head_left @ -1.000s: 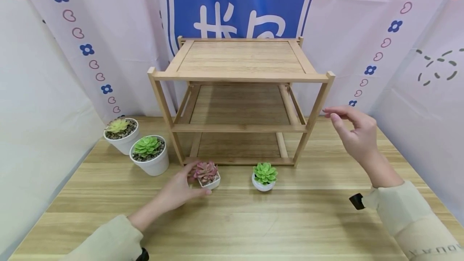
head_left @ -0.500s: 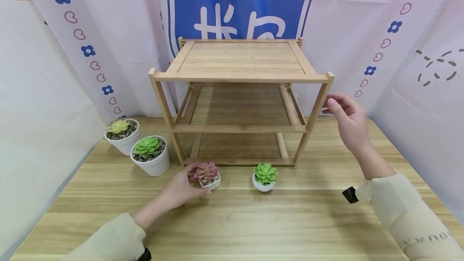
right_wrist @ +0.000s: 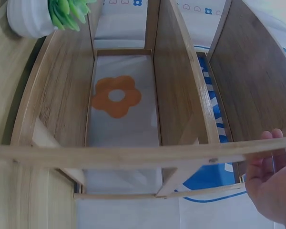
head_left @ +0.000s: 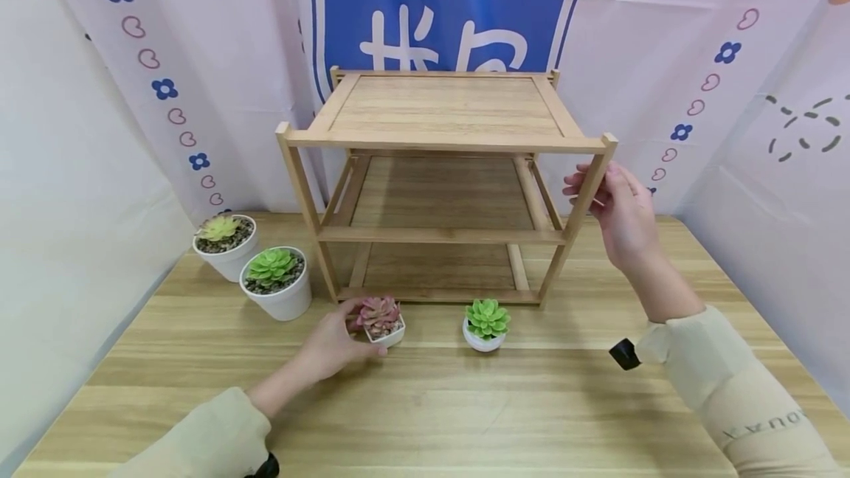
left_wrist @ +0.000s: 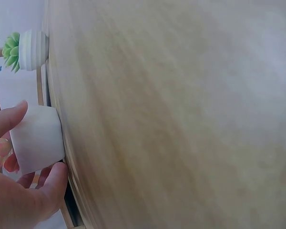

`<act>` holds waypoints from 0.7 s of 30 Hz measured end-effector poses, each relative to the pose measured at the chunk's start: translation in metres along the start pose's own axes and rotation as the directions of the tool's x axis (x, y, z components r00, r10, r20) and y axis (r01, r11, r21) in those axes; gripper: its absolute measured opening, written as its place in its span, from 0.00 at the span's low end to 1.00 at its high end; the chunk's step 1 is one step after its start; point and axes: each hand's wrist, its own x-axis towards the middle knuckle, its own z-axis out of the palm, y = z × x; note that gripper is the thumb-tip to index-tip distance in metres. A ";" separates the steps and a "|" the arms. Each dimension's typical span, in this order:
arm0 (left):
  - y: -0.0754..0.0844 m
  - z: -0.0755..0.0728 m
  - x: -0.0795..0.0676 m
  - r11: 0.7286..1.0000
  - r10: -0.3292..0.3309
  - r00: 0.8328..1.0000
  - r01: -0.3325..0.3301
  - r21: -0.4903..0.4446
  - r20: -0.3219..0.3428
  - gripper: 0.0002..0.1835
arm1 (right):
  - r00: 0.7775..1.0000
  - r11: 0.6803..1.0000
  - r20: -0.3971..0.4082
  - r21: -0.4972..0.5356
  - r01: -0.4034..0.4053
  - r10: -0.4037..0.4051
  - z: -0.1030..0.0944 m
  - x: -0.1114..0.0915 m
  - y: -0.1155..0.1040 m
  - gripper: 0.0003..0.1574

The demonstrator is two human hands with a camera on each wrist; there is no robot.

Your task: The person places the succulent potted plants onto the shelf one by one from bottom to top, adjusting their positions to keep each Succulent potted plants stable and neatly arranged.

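Note:
A pink succulent (head_left: 378, 316) in a small white square pot (left_wrist: 37, 138) stands on the wooden table. My left hand (head_left: 335, 341) holds this pot between thumb and fingers from the left. To its right sits a green succulent (head_left: 487, 319) in a round white pot (left_wrist: 33, 50), which no hand touches. My right hand (head_left: 620, 216) is at the right front post of the three-tier wooden rack (head_left: 451, 142). Its loosely bent fingers pass behind the post and show on its left side. Whether they touch the post cannot be told.
Two larger white pots with succulents (head_left: 275, 282) (head_left: 227, 246) stand left of the rack. A patterned curtain (head_left: 651, 43) hangs behind it. Light fabric walls border the table (head_left: 438, 419) on both sides.
My right hand has moved left, from beside the rack to its right front post, with the fingers now behind it. My left hand has stayed on the pink succulent's pot.

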 end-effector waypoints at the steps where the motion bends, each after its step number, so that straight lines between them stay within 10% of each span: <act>1: 0.000 0.000 0.000 1.000 -0.001 1.000 0.001 0.004 0.000 0.45 | 1.000 1.000 -0.007 0.012 -0.009 0.009 0.001 0.001 0.000 0.20; 21: 0.005 0.004 0.001 0.998 -0.013 1.000 0.014 0.057 -0.011 0.49 | 0.979 0.965 -0.108 0.218 -0.145 0.171 0.021 0.011 0.007 0.32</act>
